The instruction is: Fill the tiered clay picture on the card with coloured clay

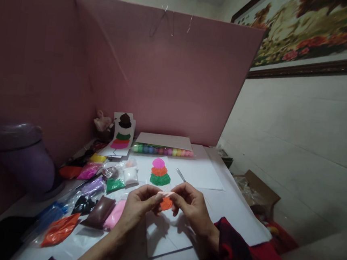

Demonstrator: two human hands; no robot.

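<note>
My left hand [139, 208] and my right hand [192, 206] meet above a white card [167, 236], and both pinch a thin pale pink strip [165, 193] between fingertips. Under the strip, an orange patch [166, 204] shows on the card. Farther back on the card lies a picture [159, 171] filled in pink, orange and green. A thin metal tool [181, 174] rests on the white sheet just right of that picture.
Several small bags of coloured material [95, 196] lie on the left. A sample card [121, 135] leans at the back beside a row of coloured tubes [162, 150]. A purple container [22, 153] stands far left. Pink panels [172, 73] wall the table; a cardboard box [257, 192] sits on the floor at right.
</note>
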